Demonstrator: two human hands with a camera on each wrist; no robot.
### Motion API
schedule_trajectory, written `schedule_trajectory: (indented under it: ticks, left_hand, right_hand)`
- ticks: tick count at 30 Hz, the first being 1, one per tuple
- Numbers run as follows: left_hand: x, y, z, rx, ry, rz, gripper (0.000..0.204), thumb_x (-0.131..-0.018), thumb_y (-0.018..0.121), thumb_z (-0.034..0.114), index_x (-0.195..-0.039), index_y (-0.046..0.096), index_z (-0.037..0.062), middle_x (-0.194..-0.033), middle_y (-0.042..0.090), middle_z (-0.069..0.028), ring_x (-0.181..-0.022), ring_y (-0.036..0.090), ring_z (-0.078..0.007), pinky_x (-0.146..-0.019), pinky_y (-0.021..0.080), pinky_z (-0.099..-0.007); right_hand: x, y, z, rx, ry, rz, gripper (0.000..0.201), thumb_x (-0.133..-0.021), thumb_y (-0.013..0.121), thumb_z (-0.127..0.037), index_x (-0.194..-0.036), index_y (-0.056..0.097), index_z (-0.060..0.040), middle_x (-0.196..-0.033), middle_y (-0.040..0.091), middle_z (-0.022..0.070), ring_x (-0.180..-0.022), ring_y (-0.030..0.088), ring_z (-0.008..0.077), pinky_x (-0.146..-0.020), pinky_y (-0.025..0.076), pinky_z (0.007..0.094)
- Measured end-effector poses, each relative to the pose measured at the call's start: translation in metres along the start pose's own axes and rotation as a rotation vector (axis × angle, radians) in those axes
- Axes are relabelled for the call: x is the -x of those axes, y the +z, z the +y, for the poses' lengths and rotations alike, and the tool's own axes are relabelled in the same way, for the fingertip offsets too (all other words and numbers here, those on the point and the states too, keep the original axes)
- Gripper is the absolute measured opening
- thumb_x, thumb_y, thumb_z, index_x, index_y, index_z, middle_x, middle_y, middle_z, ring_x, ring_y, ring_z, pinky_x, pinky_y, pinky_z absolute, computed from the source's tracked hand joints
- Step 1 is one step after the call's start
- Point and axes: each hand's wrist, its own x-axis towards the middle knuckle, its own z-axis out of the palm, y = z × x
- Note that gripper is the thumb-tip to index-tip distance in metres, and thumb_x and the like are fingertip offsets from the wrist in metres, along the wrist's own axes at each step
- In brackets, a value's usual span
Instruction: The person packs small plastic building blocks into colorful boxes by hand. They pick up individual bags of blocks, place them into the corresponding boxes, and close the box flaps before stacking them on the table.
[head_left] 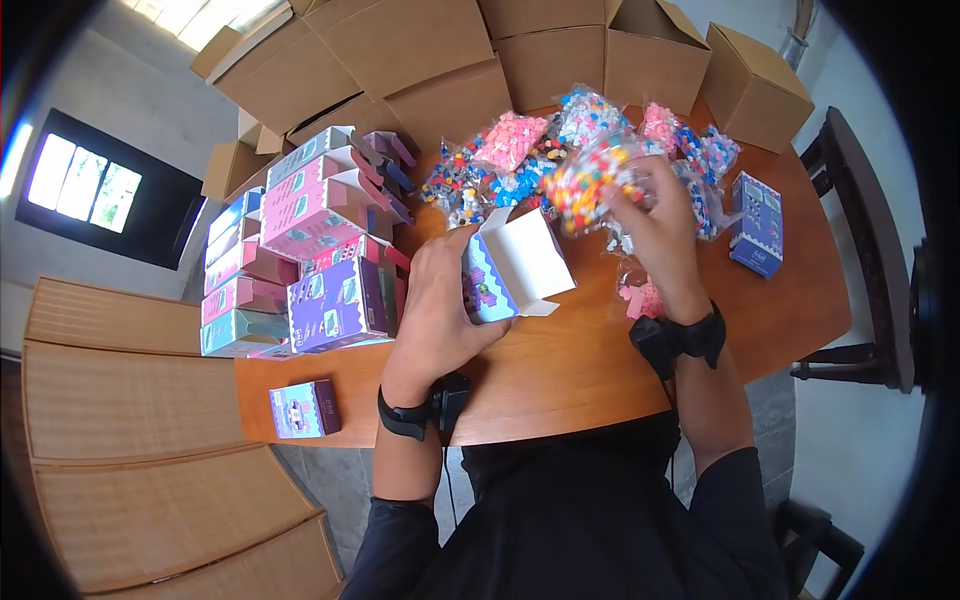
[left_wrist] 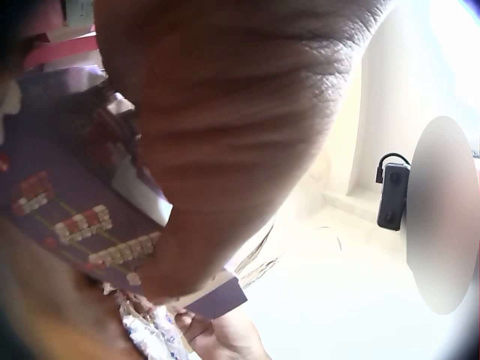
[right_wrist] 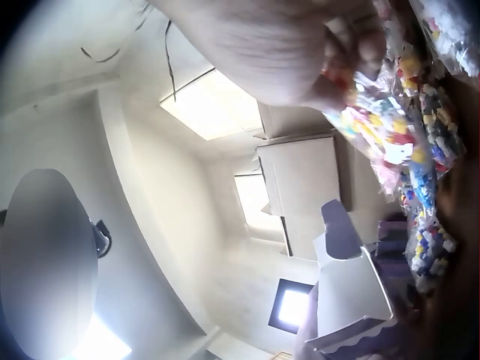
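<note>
In the head view my left hand (head_left: 432,305) grips a small blue-and-white carton (head_left: 535,262) near the table's middle, thumb along its lower side. Its end stands open toward the right, flaps spread, showing a white inside. My right hand (head_left: 662,225) pinches a clear plastic bag of multicoloured toy-brick pieces (head_left: 592,185), held up to the right of the carton. In the right wrist view, this bag (right_wrist: 379,124) hangs by the fingers, with the open carton (right_wrist: 351,292) below. The left wrist view shows the carton's printed side (left_wrist: 75,206), partly hidden by my left hand (left_wrist: 225,135).
Several bags of small pieces (head_left: 510,140) lie across the back of the wooden table (head_left: 560,365). Stacked pink, teal and purple boxes (head_left: 325,300) stand left. One small box (head_left: 305,408) lies front left, another purple box (head_left: 757,225) right. Large brown cartons (head_left: 400,50) line the back.
</note>
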Motion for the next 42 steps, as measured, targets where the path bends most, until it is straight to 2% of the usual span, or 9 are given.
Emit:
schedule_trajectory:
  ticks: [3,7,13,19,25,26,32,38,42]
  left_hand:
    - [0.000,0.002,0.004,0.027,-0.076,0.011,0.093,-0.054,0.085,0.016,-0.131,0.035,0.0009,-0.123,0.045,-0.0197,-0.116,0.045,-0.0363,-0.100,0.036,-0.0404]
    - [-0.001,0.004,0.006,0.027,-0.063,0.040,0.091,-0.055,0.085,0.017,-0.130,0.036,0.0002,-0.124,0.044,-0.0204,-0.116,0.045,-0.0365,-0.099,0.037,-0.0406]
    - [-0.003,0.012,0.011,0.046,-0.078,0.061,0.090,-0.057,0.085,0.019,-0.129,0.036,-0.0012,-0.122,0.046,-0.0214,-0.112,0.049,-0.0374,-0.095,0.041,-0.0409]
    - [-0.001,0.014,0.012,0.072,-0.156,0.066,0.089,-0.058,0.085,0.021,-0.128,0.036,-0.0044,-0.118,0.048,-0.0216,-0.109,0.051,-0.0362,-0.094,0.042,-0.0405]
    - [0.000,0.015,0.017,0.046,-0.187,0.106,0.090,-0.057,0.086,0.021,-0.127,0.036,-0.0051,-0.115,0.049,-0.0211,-0.109,0.051,-0.0349,-0.094,0.041,-0.0401]
    - [-0.001,0.016,0.016,0.030,-0.181,0.110,0.090,-0.057,0.086,0.021,-0.127,0.036,-0.0047,-0.115,0.049,-0.0208,-0.109,0.051,-0.0348,-0.094,0.041,-0.0400]
    - [-0.001,0.017,0.016,0.078,-0.179,0.170,0.087,-0.058,0.085,0.019,-0.127,0.036,-0.0026,-0.115,0.049,-0.0199,-0.110,0.050,-0.0341,-0.094,0.040,-0.0401]
    - [0.000,0.021,0.009,0.070,-0.168,0.206,0.085,-0.060,0.085,0.016,-0.127,0.036,-0.0022,-0.115,0.049,-0.0191,-0.110,0.051,-0.0329,-0.094,0.041,-0.0393]
    - [0.000,0.022,0.011,0.121,-0.178,0.215,0.086,-0.060,0.085,0.016,-0.128,0.035,-0.0024,-0.115,0.048,-0.0193,-0.110,0.051,-0.0326,-0.094,0.041,-0.0389]
  right_hand:
    - [0.005,0.002,-0.030,-0.355,0.022,0.136,0.025,-0.088,0.064,-0.012,-0.105,0.048,-0.0011,-0.091,0.061,0.0099,-0.069,0.063,0.0131,-0.054,0.049,0.0227]
    - [0.016,0.001,-0.032,-0.394,-0.061,0.053,0.026,-0.092,0.054,-0.008,-0.116,0.044,-0.0007,-0.103,0.059,0.0135,-0.078,0.065,0.0172,-0.065,0.054,0.0266]
    - [0.017,0.004,-0.029,-0.563,-0.063,-0.007,0.022,-0.093,0.054,-0.009,-0.111,0.046,0.0008,-0.102,0.057,0.0120,-0.082,0.062,0.0135,-0.065,0.055,0.0266]
    - [0.031,0.015,-0.042,-0.534,-0.183,0.023,0.023,-0.091,0.055,-0.004,-0.112,0.046,0.0012,-0.103,0.057,0.0121,-0.081,0.062,0.0146,-0.070,0.054,0.0266]
    - [0.037,0.023,-0.030,0.090,-0.400,-0.103,0.028,-0.086,0.061,-0.002,-0.110,0.049,0.0024,-0.099,0.063,0.0110,-0.084,0.064,0.0134,-0.071,0.052,0.0247]
    - [0.039,0.024,-0.036,0.027,-0.277,-0.097,0.030,-0.084,0.063,-0.002,-0.111,0.051,0.0027,-0.098,0.065,0.0106,-0.087,0.064,0.0122,-0.072,0.051,0.0241]
    - [0.033,0.024,-0.037,-0.099,-0.303,-0.008,0.034,-0.084,0.062,-0.001,-0.115,0.049,0.0026,-0.101,0.065,0.0116,-0.089,0.063,0.0126,-0.071,0.051,0.0228]
    - [0.034,0.017,-0.037,0.007,-0.193,-0.327,0.044,-0.085,0.062,0.000,-0.125,0.044,0.0027,-0.103,0.065,0.0155,-0.092,0.063,0.0136,-0.073,0.051,0.0239]
    - [0.037,0.019,-0.046,-0.134,-0.207,-0.255,0.047,-0.086,0.061,-0.001,-0.129,0.042,0.0033,-0.105,0.064,0.0165,-0.093,0.062,0.0140,-0.077,0.050,0.0247]
